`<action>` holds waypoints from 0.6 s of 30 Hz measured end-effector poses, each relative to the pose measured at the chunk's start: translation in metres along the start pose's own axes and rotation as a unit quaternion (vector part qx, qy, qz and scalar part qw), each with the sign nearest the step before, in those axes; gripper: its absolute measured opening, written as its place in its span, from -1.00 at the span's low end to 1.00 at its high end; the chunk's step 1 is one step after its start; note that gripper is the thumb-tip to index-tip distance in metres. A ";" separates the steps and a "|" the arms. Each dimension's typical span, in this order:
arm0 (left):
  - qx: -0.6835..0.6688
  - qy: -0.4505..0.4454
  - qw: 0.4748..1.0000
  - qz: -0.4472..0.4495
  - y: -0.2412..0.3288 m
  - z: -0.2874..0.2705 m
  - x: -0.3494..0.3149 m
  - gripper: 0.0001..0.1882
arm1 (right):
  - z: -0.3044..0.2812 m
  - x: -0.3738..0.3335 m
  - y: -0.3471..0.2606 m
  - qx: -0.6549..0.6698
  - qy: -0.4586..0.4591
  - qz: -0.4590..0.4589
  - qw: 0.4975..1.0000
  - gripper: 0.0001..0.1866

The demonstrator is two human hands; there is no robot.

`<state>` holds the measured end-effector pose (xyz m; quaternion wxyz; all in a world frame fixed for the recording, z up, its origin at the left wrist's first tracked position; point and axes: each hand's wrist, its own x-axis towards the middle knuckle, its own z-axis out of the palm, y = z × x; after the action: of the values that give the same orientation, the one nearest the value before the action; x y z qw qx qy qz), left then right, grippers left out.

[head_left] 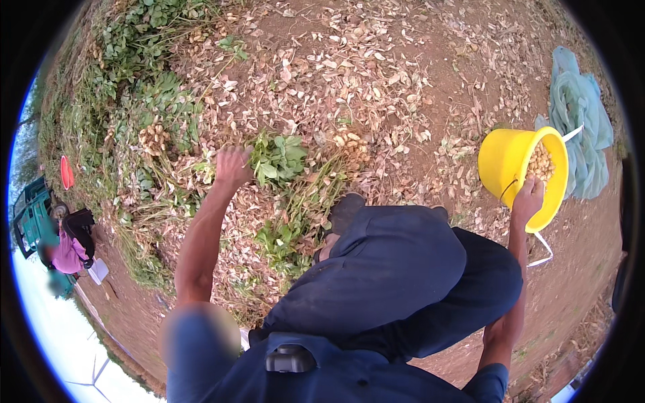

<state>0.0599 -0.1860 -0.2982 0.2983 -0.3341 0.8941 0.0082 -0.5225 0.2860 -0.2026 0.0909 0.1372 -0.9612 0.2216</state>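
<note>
My left hand [234, 166] is closed in a fist around a peanut plant, whose green leaves [279, 158] stick out to the right of the knuckles. What lies inside the fist is hidden. On the right, a yellow bucket [496, 161] leans with its mouth toward me and holds peanuts [541, 164]. My right hand [529, 199] reaches over the near rim, its curled fingertips at the peanuts; whatever they pinch cannot be made out. Beside my foot lie more pulled peanut plants [316, 195], with a cluster of pods [351, 149] at their far end.
Another pod cluster [154, 138] lies among uprooted plants at the left. Dry leaves cover much of the soil. Pale green netting [579, 121] is heaped behind the bucket. Far left are a person in pink [69, 253], a green vehicle [32, 216] and a red container [66, 172].
</note>
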 end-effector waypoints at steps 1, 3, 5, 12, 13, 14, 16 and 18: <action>-0.036 -0.023 0.997 -0.065 -0.013 -0.023 0.005 -0.66 | 0.005 0.000 -0.003 0.000 -0.007 0.000 1.000 -0.68; -0.028 -0.026 0.995 -0.089 -0.032 -0.098 0.014 -0.82 | -0.001 -0.001 -0.003 -0.011 -0.012 0.006 1.000 -0.68; -0.081 0.066 0.988 -0.116 -0.073 -0.132 0.009 -0.79 | -0.001 0.000 -0.009 -0.005 -0.008 0.007 1.000 -0.69; 0.120 0.342 0.932 -0.002 -0.140 -0.242 0.007 -0.79 | 0.001 0.000 -0.009 -0.003 0.001 0.012 1.000 -0.69; 0.139 0.348 0.927 -0.003 -0.143 -0.242 0.010 -0.78 | -0.002 -0.001 -0.005 -0.002 0.010 0.000 1.000 -0.69; 0.157 0.354 0.922 -0.001 -0.138 -0.246 0.014 -0.77 | -0.006 -0.004 0.001 -0.004 0.020 -0.009 1.000 -0.69; 0.234 0.363 0.902 -0.031 -0.092 -0.269 -0.014 -0.74 | 0.003 -0.003 0.003 -0.004 0.011 -0.005 1.000 -0.70; 0.260 0.470 0.840 0.076 -0.118 -0.244 -0.015 -0.70 | -0.007 -0.001 -0.001 -0.009 0.012 0.005 1.000 -0.71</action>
<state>0.0116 -0.3210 -0.0675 -0.0838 -0.1390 0.9188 -0.3597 -0.5201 0.2881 -0.1966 0.1027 0.1284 -0.9627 0.2150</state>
